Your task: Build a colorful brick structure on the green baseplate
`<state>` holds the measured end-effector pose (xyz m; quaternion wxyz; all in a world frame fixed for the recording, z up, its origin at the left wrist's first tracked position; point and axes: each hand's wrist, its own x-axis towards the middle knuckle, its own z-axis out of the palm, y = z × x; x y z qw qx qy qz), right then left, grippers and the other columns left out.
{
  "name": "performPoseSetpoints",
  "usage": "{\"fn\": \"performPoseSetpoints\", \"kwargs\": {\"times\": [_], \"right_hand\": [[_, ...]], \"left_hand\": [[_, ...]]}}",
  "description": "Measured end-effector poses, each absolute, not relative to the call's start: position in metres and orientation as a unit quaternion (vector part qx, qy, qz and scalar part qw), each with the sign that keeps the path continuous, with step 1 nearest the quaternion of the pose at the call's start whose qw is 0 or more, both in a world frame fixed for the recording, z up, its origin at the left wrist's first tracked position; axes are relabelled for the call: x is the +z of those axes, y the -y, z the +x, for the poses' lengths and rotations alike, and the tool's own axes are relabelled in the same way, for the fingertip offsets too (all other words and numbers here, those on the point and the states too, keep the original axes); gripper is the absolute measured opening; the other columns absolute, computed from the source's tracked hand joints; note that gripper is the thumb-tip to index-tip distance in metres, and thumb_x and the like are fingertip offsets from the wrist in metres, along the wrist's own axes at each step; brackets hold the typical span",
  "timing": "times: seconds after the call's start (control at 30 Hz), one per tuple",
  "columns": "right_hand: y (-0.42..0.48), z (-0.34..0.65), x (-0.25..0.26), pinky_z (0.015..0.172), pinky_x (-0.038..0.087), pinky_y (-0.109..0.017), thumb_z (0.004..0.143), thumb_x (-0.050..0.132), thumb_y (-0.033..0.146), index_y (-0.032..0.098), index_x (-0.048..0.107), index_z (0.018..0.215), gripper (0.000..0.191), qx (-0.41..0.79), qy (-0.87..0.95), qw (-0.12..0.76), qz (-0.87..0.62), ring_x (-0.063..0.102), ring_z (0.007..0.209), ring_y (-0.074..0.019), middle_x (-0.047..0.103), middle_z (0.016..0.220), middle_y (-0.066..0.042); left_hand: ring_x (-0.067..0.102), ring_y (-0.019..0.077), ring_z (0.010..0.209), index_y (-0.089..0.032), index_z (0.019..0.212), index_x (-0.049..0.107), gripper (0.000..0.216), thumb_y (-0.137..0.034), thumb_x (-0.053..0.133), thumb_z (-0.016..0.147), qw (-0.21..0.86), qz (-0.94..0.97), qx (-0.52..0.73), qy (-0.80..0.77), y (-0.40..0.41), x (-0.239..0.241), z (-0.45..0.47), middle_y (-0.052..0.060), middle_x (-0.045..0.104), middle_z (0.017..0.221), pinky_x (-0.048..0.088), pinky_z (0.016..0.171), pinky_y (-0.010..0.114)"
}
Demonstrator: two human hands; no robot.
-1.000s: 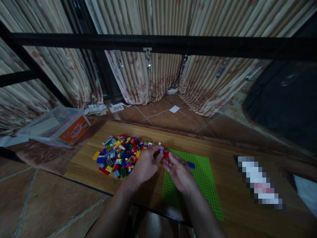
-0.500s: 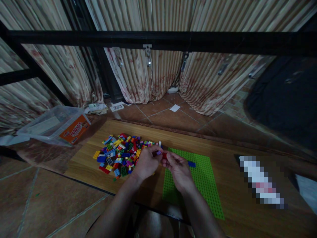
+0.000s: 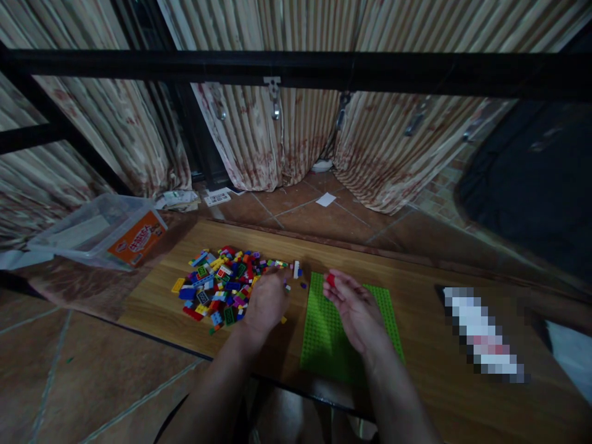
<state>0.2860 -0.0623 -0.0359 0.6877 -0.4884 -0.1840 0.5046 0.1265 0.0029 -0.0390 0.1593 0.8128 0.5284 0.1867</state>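
My right hand is above the green baseplate, pinching a small red brick between thumb and fingers. Its palm is partly turned to the left. My left hand is at the right edge of a heap of mixed toy bricks. Its fingers curl in and point away from me, so whatever they hold is hidden. Beyond that hand, a small white brick stands on the table beside a blue piece. The far middle part of the baseplate is covered by my right hand.
The wooden table carries the heap and baseplate. A clear plastic box with an orange label stands at the left. A blurred-out object lies at the right. Curtains hang behind a dark bar.
My hands have come apart. The left has moved left to the heap, and the purple brick at its fingers is no longer visible. The right has shifted right, keeping the red brick.
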Motion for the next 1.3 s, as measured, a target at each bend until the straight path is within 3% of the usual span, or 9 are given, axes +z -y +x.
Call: {"fn": "performPoseSetpoints", "kwargs": {"times": [0.2,0.37,0.63,0.8,1.03,1.3], "right_hand": [[0.072,0.315,-0.041,0.075,0.052,-0.035,0.062,0.081,0.038,0.021,0.073,0.093,0.036,0.401,0.228,0.671,-0.58,0.065,0.073,-0.0156,0.071,0.082,-0.003],[0.081,0.333,-0.039,0.077,0.053,-0.039,0.067,0.076,0.044,0.02,0.072,0.097,0.039,0.349,0.259,0.628,-0.645,0.068,0.076,-0.0185,0.072,0.09,-0.005],[0.091,0.35,-0.028,0.08,0.052,-0.041,0.056,0.082,0.035,0.02,0.072,0.097,0.044,0.314,0.259,0.625,-0.666,0.068,0.078,-0.0212,0.074,0.084,-0.005],[0.096,0.361,-0.033,0.075,0.052,-0.041,0.065,0.074,0.037,0.02,0.071,0.101,0.04,0.293,0.279,0.589,-0.7,0.069,0.076,-0.0226,0.074,0.083,-0.006],[0.102,0.372,-0.04,0.085,0.049,-0.044,0.071,0.064,0.036,0.02,0.07,0.098,0.032,0.203,0.367,0.488,-0.766,0.068,0.088,-0.026,0.074,0.093,-0.009],[0.106,0.377,-0.041,0.081,0.05,-0.042,0.074,0.063,0.04,0.02,0.066,0.1,0.033,0.213,0.37,0.502,-0.752,0.068,0.086,-0.0254,0.074,0.094,-0.01]], "left_hand": [[0.064,0.022,0.092,-0.018,0.103,0.067,0.037,-0.002,0.043,0.079,0.134,0.818,0.147,-0.541,-0.002,-0.033,0.126,0.011,0.066,0.104,0.05,0.085,0.03],[0.063,0.0225,0.095,-0.02,0.105,0.067,0.042,-0.001,0.042,0.077,0.137,0.818,0.146,-0.539,-0.001,-0.027,0.128,0.01,0.066,0.105,0.049,0.087,0.032],[0.063,0.0231,0.097,-0.017,0.105,0.067,0.034,-0.009,0.043,0.083,0.163,0.82,0.196,-0.513,0.003,-0.03,0.144,0.012,0.066,0.108,0.05,0.089,0.032],[0.064,0.019,0.094,-0.019,0.105,0.066,0.031,-0.01,0.045,0.083,0.225,0.825,0.205,-0.476,0.013,-0.031,0.163,0.008,0.067,0.102,0.047,0.093,0.03],[0.062,0.0214,0.094,-0.017,0.113,0.062,0.037,-0.011,0.053,0.078,0.267,0.832,0.158,-0.459,0.026,-0.042,0.184,0.009,0.066,0.101,0.049,0.091,0.034],[0.06,0.0212,0.101,-0.014,0.112,0.061,0.038,-0.006,0.053,0.076,0.285,0.824,0.166,-0.462,0.031,-0.049,0.204,0.011,0.062,0.108,0.047,0.095,0.033]]}}
